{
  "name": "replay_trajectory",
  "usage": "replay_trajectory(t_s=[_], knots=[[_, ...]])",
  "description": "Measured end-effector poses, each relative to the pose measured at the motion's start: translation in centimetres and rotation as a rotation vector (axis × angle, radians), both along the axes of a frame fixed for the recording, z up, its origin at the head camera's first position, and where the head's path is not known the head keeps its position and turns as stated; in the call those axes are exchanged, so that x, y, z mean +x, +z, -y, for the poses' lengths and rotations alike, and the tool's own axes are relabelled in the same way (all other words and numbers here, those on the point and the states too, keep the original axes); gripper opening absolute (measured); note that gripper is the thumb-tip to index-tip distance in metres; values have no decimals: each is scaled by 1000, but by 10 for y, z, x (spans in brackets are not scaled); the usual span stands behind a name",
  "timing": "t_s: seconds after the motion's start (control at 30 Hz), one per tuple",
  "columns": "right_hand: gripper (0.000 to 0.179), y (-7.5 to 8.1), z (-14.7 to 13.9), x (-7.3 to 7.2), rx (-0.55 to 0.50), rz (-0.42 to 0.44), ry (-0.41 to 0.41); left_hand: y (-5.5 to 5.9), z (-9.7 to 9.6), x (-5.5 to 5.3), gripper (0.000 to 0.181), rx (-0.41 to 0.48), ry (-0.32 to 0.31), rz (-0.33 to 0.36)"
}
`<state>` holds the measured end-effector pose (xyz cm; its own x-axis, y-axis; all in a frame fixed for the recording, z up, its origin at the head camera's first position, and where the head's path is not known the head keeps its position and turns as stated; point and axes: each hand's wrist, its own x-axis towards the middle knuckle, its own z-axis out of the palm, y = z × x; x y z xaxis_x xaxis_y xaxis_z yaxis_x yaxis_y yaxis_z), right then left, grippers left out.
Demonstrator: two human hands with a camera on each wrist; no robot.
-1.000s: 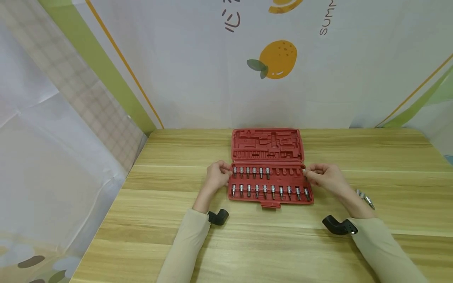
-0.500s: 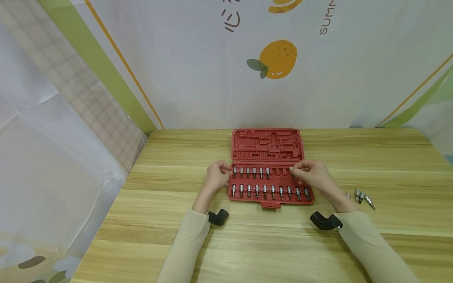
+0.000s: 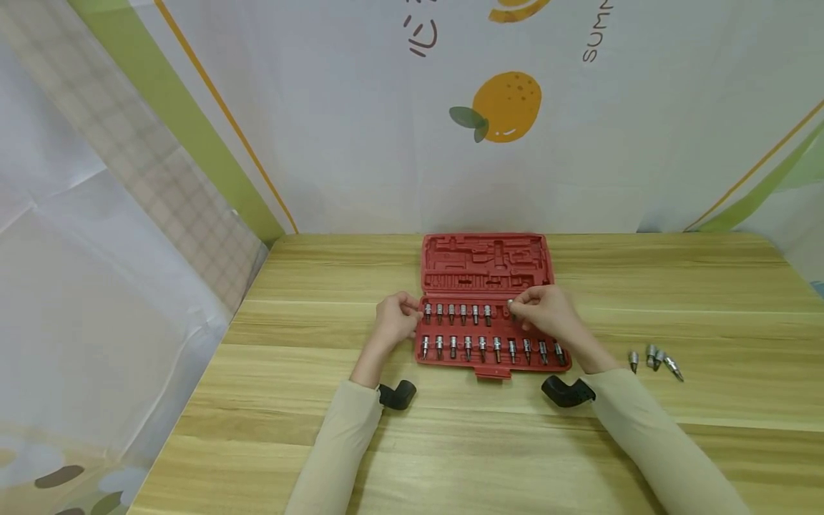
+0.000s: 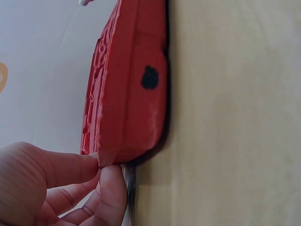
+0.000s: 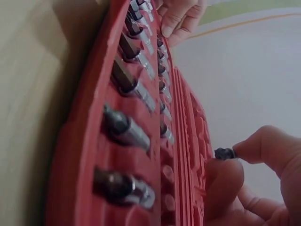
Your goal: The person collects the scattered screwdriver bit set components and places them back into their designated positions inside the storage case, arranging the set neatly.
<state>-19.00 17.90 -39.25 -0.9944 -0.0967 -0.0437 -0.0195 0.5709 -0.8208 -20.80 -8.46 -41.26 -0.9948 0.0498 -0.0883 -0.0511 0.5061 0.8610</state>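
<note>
A red socket case [image 3: 450,328] lies unfolded on the table, its moulded lid [image 3: 460,257] at the back. Two rows of silver bit sockets [image 3: 482,347] fill its tray, except for vacant slots at the right of the back row. My left hand [image 3: 394,320] pinches the case's left edge; the left wrist view shows thumb and finger at that corner. Over the vacant slots, my right hand [image 3: 547,312] pinches a bit socket [image 5: 225,153] between thumb and forefinger, its dark tip showing in the right wrist view.
Several loose bit sockets [image 3: 658,359] lie on the wooden table [image 3: 463,450] to the right of the case, near my right forearm. A white printed cloth [image 3: 347,143] hangs right behind the table's back edge. A black wrist mount [image 3: 566,392] juts from each sleeve.
My right hand has moved left with the bit socket, from the case's right edge to above the back row's vacant slots. My left hand stays at the left edge.
</note>
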Motion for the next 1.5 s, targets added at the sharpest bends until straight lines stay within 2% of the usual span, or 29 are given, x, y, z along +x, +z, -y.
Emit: replay_trajectory(t_s=[0.13, 0.3, 0.63, 0.9, 1.07, 1.27, 1.5], knots=[[15, -1, 8, -5, 27, -5, -12, 0, 0, 0, 9, 6, -2, 9], [18, -4, 13, -12, 101, 31, -31, -1, 0, 0, 9, 14, -6, 11], [23, -5, 20, -16, 230, 48, -14, -1, 1, 0, 8, 11, -5, 5], [36, -4, 26, -18, 259, 92, -26, -1, 0, -1, 9, 20, 1, 26], [43, -2, 26, -21, 294, 129, 6, -2, 1, -2, 9, 21, 1, 26], [36, 3, 22, -25, 318, 182, 29, -2, 2, -2, 9, 32, -5, 28], [39, 8, 22, -33, 394, 227, 31, -1, 1, -1, 10, 28, -4, 19]])
